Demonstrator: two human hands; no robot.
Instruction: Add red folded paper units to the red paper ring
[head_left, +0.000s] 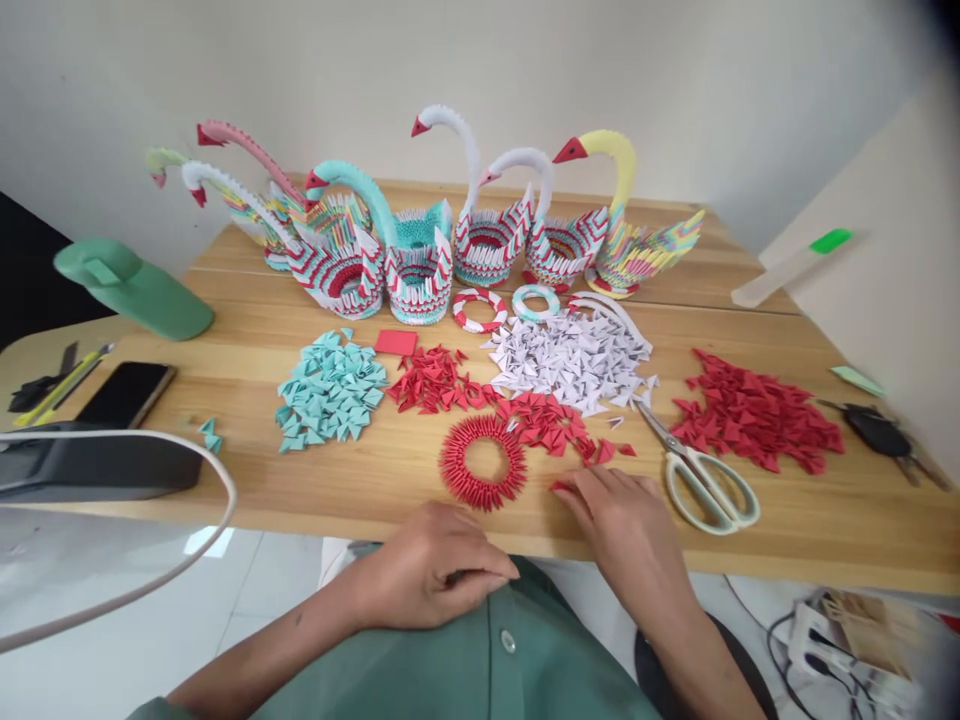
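My right hand [626, 515] is closed over the table in front of the red pieces, with a small red folded paper triangle [560, 486] showing at its fingertips. At the table's front edge, my left hand [442, 570] has thumb and fingers pressed together; whatever they hold, if anything, is hidden. Between and beyond both hands lies a spiky red paper ring [453, 462], flat and apart from them. Just behind it spread loose red paper triangles [551, 420]. White-handled scissors [705, 480] lie with blades apart, right of my right hand.
Piles of teal [330, 390], white [570, 355] and red triangles [757, 415] cover mid-table. Several paper swans [420, 270] stand behind. A green bottle [135, 290], a phone [126, 394] and a cable [225, 490] are left; keys [877, 430] lie right.
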